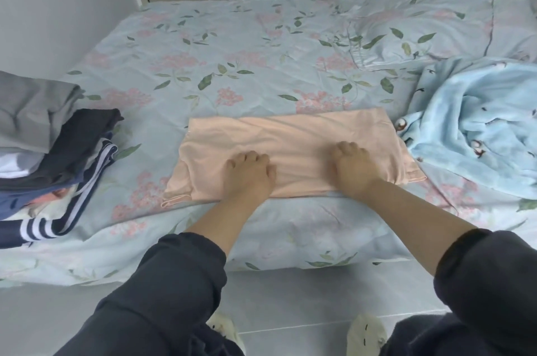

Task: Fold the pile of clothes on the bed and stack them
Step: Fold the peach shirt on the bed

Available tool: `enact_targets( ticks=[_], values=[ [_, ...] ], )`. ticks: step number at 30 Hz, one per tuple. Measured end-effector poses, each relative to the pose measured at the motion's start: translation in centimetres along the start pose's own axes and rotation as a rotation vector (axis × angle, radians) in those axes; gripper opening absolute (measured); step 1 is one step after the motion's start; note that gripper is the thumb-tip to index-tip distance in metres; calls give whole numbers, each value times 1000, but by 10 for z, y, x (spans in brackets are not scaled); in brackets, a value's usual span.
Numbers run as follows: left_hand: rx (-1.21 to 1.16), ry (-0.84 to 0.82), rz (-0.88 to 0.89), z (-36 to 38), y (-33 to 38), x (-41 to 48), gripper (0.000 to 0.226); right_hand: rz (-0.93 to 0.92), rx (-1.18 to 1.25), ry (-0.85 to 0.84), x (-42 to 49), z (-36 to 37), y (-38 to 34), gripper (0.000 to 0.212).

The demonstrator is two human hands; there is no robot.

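peach garment [290, 134]: folded flat, ctr near bed [232, 50] edge | clothes pile [58, 158]: gray/navy/striped, heaped at left

Nothing readable is showing: no words, labels, brand marks or numbers are appearing on anything in view. The bedsheet [232, 44] is carrying only a print of pink flowers and green leaves, and the light blue blanket [479, 128] is showing small cartoon figures without lettering. The peach garment [290, 134] is lying plain, and the dark garment [37, 229] at the left is showing only white stripes.
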State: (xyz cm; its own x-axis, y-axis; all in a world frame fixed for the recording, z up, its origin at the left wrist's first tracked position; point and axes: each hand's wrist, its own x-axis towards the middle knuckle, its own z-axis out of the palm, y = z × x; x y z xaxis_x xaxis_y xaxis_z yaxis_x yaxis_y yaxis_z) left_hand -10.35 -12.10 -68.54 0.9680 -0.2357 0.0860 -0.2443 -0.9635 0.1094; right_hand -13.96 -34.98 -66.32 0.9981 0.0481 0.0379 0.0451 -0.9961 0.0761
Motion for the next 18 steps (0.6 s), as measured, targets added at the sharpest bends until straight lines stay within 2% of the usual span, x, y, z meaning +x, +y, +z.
enact_targets(
  ticks=[1, 2, 3, 6, 8, 9, 11, 14, 16, 17, 18],
  values=[
    [-12, 19, -8, -3, 4, 11, 39, -97, 75, -52, 1, 7, -3, 45],
    [-26, 22, -7, -6, 6, 23, 39, -114, 135, -116, 3, 13, -3, 50],
    [-38, 11, -6, -7, 5, 35, 40, -50, 192, -139, 5, 18, 1, 51],
    [-43, -97, -74, -4, -20, 59, 52, 404, 423, 29, 18, 25, 24, 43],
    [-6, -142, -171, 4, -41, 63, 58, 598, 419, -16, 34, 22, 29, 49],
    [3, -146, -206, 9, -47, 62, 60, 614, 388, -68, 43, 21, 25, 53],
    [5, -116, -219, 17, -49, 59, 62, 480, 316, -83, 63, 19, 6, 56],
    [0, -74, -195, 23, -49, 61, 63, -47, 256, -26, 87, 24, -32, 56],
    [-7, -59, -194, 25, -52, 62, 63, -314, 223, -104, 98, 30, -38, 54],
    [-7, -48, -194, 26, -53, 62, 63, -320, 209, -121, 105, 32, -29, 53],
    [-9, -37, -192, 28, -53, 62, 64, -237, 197, -104, 113, 35, -13, 52]
  ],
)
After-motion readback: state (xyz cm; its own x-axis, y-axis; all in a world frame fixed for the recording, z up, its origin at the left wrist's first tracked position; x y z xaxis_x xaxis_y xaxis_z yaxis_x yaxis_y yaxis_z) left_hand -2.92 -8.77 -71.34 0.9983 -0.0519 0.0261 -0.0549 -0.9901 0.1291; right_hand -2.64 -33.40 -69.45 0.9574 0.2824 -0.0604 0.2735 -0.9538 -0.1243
